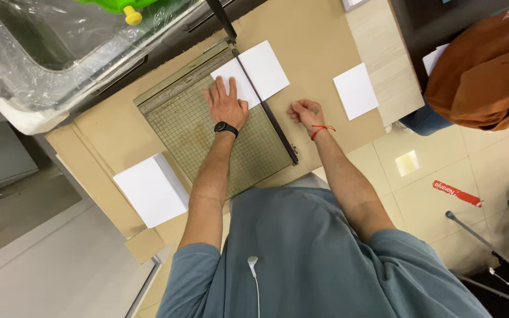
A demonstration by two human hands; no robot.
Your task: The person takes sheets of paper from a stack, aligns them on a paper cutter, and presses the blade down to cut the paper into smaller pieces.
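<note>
From up here I see my left hand (pixel 226 105) spread flat, fingers released and open, pressing down on a white sheet of paper (pixel 259 72) that lies across the far end of the paper trimmer (pixel 207 138). The palm rests on the trimmer's gridded green bed, and the fingertips reach onto the near-left part of the sheet. The sheet straddles the trimmer's black cutting arm (pixel 266 106): part lies on the bed under my fingers, the larger part hangs over onto the brown bench (pixel 313 35) to the right of the arm.

My right hand (pixel 306 112) is clenched into a loose fist, just to the right of the cutting arm and resting on the bench; I cannot tell whether that grip touches the arm or holds anything. It sits nearer to me than the sheet, apart from it.

A thick stack of white paper (pixel 151 189) lies on the bench at my left, well apart from both hands. A smaller white cut piece (pixel 356 91) lies to the right, beyond my right hand. Another person in a brown top (pixel 487 70) stands at the far right.
</note>
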